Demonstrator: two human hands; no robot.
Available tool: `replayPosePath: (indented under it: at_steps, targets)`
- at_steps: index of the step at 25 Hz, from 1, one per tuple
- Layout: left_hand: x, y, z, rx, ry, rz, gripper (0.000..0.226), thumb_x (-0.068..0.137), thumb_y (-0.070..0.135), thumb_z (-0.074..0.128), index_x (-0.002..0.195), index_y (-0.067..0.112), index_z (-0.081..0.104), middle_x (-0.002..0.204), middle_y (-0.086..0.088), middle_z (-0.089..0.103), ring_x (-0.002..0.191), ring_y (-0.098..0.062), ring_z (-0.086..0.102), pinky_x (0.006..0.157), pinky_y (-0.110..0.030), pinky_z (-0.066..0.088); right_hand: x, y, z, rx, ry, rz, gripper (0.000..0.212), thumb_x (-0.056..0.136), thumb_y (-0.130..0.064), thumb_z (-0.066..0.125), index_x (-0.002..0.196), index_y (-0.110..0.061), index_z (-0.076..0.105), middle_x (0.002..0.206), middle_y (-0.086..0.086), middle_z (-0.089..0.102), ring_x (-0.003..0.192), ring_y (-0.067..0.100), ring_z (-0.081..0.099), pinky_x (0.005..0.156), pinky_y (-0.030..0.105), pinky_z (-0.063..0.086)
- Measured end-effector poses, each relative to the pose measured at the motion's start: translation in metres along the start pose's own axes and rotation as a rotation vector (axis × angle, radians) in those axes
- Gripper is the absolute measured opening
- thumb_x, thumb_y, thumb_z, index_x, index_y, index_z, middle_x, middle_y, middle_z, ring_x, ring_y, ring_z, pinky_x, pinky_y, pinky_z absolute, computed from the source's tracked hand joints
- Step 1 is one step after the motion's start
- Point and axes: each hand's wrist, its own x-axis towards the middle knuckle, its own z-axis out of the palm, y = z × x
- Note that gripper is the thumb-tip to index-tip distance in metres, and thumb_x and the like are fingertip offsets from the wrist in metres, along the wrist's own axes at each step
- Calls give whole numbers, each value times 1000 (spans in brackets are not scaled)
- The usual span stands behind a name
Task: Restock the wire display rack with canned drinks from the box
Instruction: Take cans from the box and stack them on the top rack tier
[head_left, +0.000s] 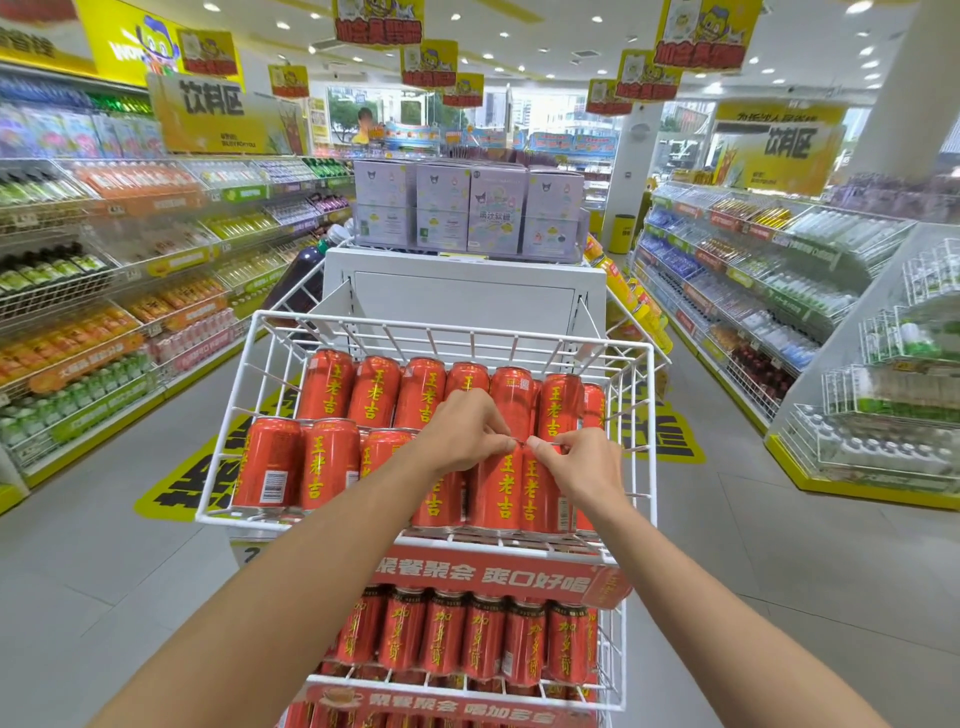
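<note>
A white wire display rack (244, 415) stands in front of me, its top basket holding two rows of tall red cans (327, 457) with yellow characters. My left hand (462, 431) and my right hand (582, 467) meet over the front row. Their fingertips pinch the tops of two neighbouring red cans (506, 493) near the basket's right side. A lower shelf carries several more red cans (483, 634). The box is not in view.
Drink shelves line both sides of the aisle, left (104, 291) and right (753, 291). Behind the rack is a white stand (462, 291) topped with purple cartons (467, 213). Yellow floor stickers (171, 483) lie on the grey tiles. A person (363, 124) is far back.
</note>
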Motion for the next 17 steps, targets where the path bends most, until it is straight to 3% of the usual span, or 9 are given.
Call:
replayPosePath:
  at_steps: [2,4,10,14,17]
  targets:
    - [-1,-4,-4,-49,-5,-3,17,84,28,80,94,16,84,87,0,81,74,-1,69,68,-21,51,-5,-4,6,12,29,34,56,87,-58,71,68,-6,77,62,13,70,74,29,69,75,45,58]
    - [-7,-5,-4,-62,-4,8,18,85,29,80,96,15,84,90,0,81,75,2,68,68,-18,52,-8,-6,8,21,40,38,54,87,-59,72,76,-6,79,74,11,75,85,28,70,78,45,58]
    - [-18,-9,5,-28,58,-8,29,88,40,76,105,18,82,101,1,79,97,-12,69,86,-33,57,-8,-1,4,-6,-19,14,59,88,-60,71,90,-2,78,89,13,76,100,29,65,85,45,55]
    - [-16,-6,3,48,25,-4,32,89,40,75,109,16,80,109,-1,77,106,-17,65,92,-37,54,-4,-1,0,-124,-72,-22,64,87,-66,68,64,-6,68,55,8,61,62,25,62,65,43,57]
    - [-15,-6,1,61,12,14,31,88,39,76,107,15,81,105,-2,78,101,-17,67,86,-34,54,1,-4,-7,-192,-123,-61,66,88,-66,67,53,-13,48,49,3,47,48,22,47,50,35,42]
